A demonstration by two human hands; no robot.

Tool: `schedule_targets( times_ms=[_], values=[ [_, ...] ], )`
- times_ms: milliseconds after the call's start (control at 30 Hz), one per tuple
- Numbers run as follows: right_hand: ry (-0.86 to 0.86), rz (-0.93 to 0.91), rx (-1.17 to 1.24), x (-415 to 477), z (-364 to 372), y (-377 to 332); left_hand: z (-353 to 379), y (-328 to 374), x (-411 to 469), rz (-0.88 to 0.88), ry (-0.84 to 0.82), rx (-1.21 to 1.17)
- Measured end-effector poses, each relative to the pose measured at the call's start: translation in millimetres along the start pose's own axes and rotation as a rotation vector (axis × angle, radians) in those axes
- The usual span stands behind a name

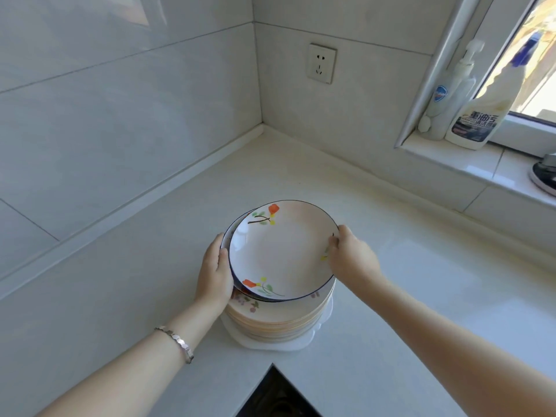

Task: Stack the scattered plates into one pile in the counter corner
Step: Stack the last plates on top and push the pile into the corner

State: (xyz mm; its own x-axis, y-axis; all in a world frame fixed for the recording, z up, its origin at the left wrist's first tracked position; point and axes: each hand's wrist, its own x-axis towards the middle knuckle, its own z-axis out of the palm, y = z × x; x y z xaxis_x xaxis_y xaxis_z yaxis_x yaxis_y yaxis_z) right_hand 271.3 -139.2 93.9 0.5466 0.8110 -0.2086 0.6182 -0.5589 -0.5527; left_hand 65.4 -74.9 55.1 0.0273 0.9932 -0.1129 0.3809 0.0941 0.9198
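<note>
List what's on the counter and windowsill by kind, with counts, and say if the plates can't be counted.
Plate pile: 1; the number of plates cannot be told, the edges blur together
Flower-painted top plate, gripped by left hand and right hand: 1
Bottles on the windowsill: 2, pump bottle and cleaner bottle
Wall socket: 1
Total: 5

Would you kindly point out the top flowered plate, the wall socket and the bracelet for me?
Top flowered plate [282, 251], head view, on its bare white centre.
Wall socket [321, 63], head view, on the middle of its faceplate.
Bracelet [177, 341], head view, on the silver band across the left wrist.
</note>
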Motion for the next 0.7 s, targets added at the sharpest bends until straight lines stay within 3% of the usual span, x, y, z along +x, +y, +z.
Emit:
schedule_targets(
  times_ms=[100, 200, 300, 433, 600, 700],
  values=[
    [-0.077, -0.028, -0.215, 3, 1, -7, -1, 3, -4, -0.066, 0.004, -0.104],
    [-0.116, -0.047, -0.209, 6, 5, -10, -4, 4, -1, -0.204, -0.041, -0.21],
    [-0.16, -0.057, -0.065, 13, 9, -8, -6, 7, 1, -0.178, -0.11, -0.273],
    [-0.255, 0.011, 0.374, 17, 18, -8, -3, 12, -1, -0.189, -0.104, -0.19],
    [-0.304, -0.072, 0.406, 25, 19, 1, -4, 15, -2, -0.156, -0.132, -0.135],
    [-0.422, -0.005, 0.627, 26, 16, 16, -10, 6, 2, -0.17, -0.194, -0.17]
  ],
)
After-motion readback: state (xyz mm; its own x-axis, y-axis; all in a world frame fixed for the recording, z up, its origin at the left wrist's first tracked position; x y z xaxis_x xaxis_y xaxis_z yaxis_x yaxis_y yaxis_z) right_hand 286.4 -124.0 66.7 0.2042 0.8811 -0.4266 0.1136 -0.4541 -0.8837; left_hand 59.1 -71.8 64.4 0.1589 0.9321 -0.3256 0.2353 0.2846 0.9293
